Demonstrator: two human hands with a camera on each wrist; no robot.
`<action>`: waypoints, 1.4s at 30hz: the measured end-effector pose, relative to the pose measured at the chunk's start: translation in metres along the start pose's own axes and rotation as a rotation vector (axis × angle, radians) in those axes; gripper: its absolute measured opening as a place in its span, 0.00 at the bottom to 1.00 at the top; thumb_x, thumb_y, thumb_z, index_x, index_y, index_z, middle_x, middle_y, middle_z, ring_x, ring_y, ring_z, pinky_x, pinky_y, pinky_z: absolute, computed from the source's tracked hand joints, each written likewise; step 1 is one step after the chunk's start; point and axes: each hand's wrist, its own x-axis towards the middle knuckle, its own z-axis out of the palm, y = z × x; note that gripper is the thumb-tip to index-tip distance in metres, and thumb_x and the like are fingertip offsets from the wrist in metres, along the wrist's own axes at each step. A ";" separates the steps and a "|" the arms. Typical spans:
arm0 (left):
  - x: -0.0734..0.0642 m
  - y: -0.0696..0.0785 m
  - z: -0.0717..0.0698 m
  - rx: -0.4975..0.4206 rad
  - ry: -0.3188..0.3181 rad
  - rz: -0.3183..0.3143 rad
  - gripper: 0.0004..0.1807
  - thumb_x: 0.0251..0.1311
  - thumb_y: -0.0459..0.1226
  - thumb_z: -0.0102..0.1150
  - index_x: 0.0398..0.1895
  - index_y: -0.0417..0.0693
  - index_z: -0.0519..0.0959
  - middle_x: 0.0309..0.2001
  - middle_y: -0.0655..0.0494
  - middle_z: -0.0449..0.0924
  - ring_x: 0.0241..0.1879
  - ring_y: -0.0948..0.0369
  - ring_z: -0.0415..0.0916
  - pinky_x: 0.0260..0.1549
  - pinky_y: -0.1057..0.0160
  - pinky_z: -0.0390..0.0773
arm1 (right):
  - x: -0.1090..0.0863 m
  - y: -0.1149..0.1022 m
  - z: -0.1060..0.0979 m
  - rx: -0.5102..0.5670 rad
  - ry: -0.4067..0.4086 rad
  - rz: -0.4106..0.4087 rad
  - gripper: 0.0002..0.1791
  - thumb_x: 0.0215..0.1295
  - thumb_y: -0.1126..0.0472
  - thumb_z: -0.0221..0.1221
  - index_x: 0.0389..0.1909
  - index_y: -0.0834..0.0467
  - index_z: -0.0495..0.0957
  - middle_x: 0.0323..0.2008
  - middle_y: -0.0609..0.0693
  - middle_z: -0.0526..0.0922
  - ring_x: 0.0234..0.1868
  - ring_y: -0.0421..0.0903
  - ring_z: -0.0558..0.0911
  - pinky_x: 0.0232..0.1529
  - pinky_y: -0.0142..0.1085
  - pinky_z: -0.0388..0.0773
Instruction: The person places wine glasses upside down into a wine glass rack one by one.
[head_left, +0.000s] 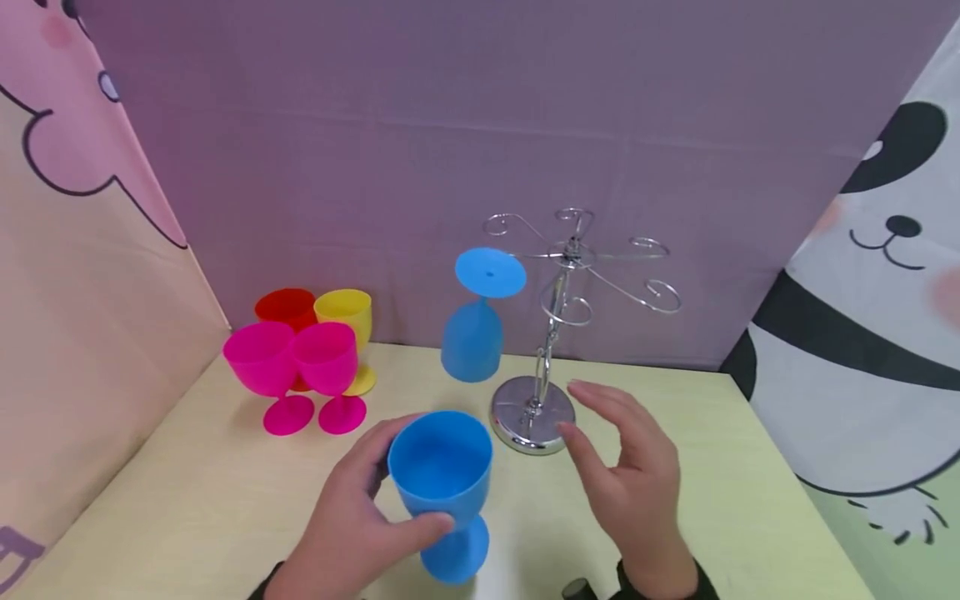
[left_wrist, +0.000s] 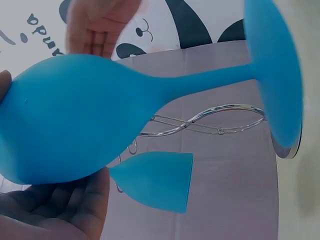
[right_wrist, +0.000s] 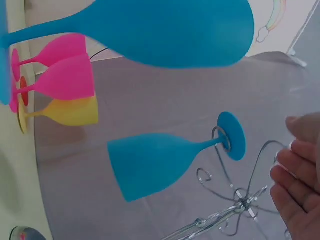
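Note:
My left hand (head_left: pixel 367 508) grips the bowl of a blue goblet (head_left: pixel 442 475), which is upright, its foot low over the table front. To its right, my right hand (head_left: pixel 630 475) is held in the air with thumb and fingers apart and nothing between them. A second blue goblet (head_left: pixel 472 342) hangs upside down by its foot from a curl of the silver goblet rack (head_left: pixel 551 342). The right wrist view shows that hanging goblet (right_wrist: pixel 155 162) with the wire curl around its stem. In the left wrist view the held goblet (left_wrist: pixel 75 120) hides part of the rack.
At the back left stand two pink goblets (head_left: pixel 326 358), a red goblet (head_left: pixel 287 304) and a yellow goblet (head_left: pixel 345 312), close together. The rack's round base (head_left: pixel 517 417) rests on the pale table (head_left: pixel 750 500). A purple cloth (head_left: pixel 375 167) hangs behind it.

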 end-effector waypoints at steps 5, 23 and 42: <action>-0.001 -0.004 -0.008 -0.215 0.008 -0.016 0.44 0.41 0.45 0.78 0.64 0.67 0.67 0.61 0.62 0.72 0.60 0.50 0.70 0.47 0.50 0.82 | -0.013 0.014 -0.003 0.270 -0.021 0.121 0.19 0.53 0.80 0.63 0.48 0.78 0.76 0.49 0.67 0.82 0.55 0.52 0.79 0.61 0.37 0.73; -0.005 -0.016 -0.006 -0.883 -0.227 0.095 0.31 0.70 0.41 0.47 0.75 0.57 0.53 0.71 0.47 0.55 0.67 0.44 0.58 0.59 0.47 0.72 | -0.046 0.014 0.028 1.011 0.070 0.838 0.18 0.72 0.75 0.47 0.54 0.62 0.80 0.52 0.54 0.83 0.58 0.52 0.78 0.64 0.44 0.69; -0.004 -0.008 0.014 -1.193 -0.018 0.039 0.36 0.70 0.48 0.49 0.74 0.56 0.44 0.72 0.50 0.48 0.70 0.48 0.51 0.67 0.58 0.63 | -0.064 -0.030 0.062 1.216 0.187 1.212 0.13 0.71 0.70 0.52 0.48 0.58 0.84 0.55 0.54 0.81 0.63 0.54 0.74 0.66 0.46 0.66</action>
